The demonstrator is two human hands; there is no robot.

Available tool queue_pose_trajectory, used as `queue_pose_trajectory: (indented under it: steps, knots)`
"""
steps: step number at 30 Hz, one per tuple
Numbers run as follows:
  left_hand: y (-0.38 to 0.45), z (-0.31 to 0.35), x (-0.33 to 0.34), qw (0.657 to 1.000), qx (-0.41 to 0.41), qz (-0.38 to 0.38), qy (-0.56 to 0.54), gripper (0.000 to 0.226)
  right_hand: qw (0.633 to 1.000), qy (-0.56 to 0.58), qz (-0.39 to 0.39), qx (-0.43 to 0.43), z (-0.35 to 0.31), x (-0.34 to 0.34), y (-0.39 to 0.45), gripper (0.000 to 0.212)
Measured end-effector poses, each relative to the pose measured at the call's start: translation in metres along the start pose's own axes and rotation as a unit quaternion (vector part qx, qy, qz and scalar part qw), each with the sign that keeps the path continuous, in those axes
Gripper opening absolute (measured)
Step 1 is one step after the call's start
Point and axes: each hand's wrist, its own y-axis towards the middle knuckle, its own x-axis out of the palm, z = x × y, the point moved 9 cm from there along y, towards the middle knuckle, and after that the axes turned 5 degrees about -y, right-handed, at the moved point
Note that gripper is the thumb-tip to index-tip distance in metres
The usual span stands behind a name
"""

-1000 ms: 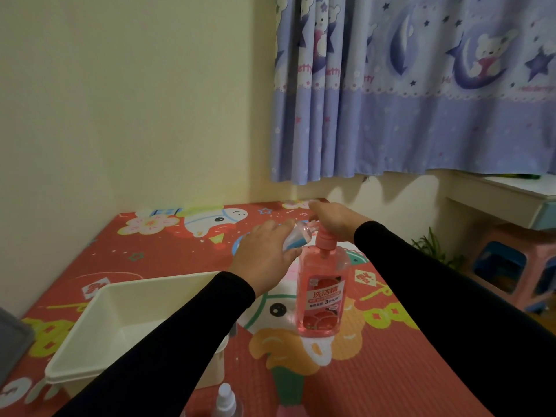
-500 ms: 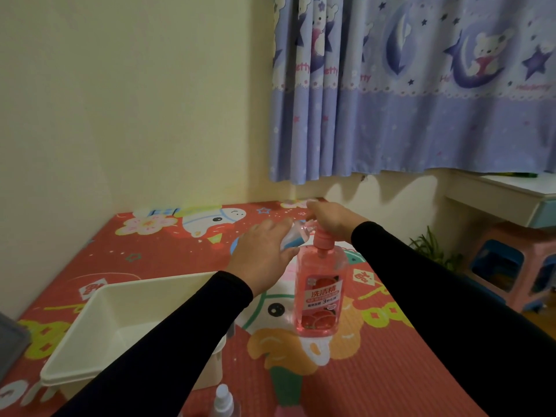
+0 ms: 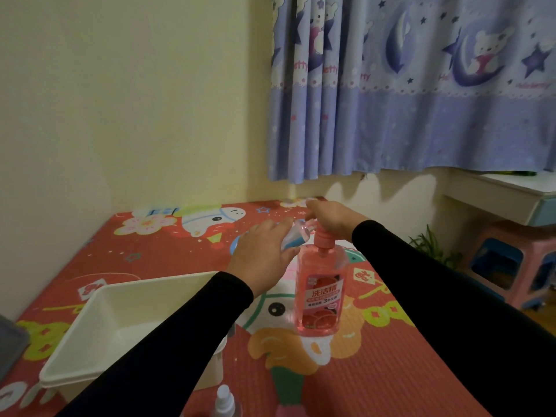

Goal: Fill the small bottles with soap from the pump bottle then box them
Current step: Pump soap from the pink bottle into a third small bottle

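A pink pump bottle [image 3: 320, 293] of soap stands upright on the red patterned mat. My right hand [image 3: 332, 218] lies on top of its pump head, fingers curled over it. My left hand [image 3: 262, 252] grips a small clear bottle [image 3: 296, 237] with a blue band, tilted with its mouth at the pump spout. A white plastic box [image 3: 99, 332] sits at the lower left, partly hidden by my left sleeve. Another small bottle with a white spray top [image 3: 225, 401] stands at the bottom edge.
The mat [image 3: 376, 371] ends at a yellow wall on the left and back. A blue curtain [image 3: 406, 100] hangs at the back right. Pink and blue stools [image 3: 517, 266], a small plant [image 3: 433, 245] and a white desk [image 3: 505, 191] stand to the right. A grey object [image 3: 9, 344] is at the left edge.
My hands and both bottles hold almost the same pose. The pump head looks slightly lower under my right hand.
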Motion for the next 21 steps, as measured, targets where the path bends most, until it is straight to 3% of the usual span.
queue_pose_trajectory:
  steps: [4, 7, 21]
  knots:
    - [0.004, 0.004, -0.006, 1.000, 0.004, 0.001, 0.000, 0.054, 0.999, -0.046, 0.001, -0.009, -0.009, -0.008, -0.001, 0.053]
    - [0.007, 0.005, -0.011, 1.000, 0.005, 0.011, 0.004, 0.055, 0.999, -0.051, -0.010, -0.003, -0.011, -0.011, -0.002, 0.047]
    - [0.005, 0.004, -0.010, 1.000, 0.010, 0.007, -0.006, 0.054, 0.999, -0.037, -0.004, -0.004, -0.009, -0.009, 0.001, 0.055]
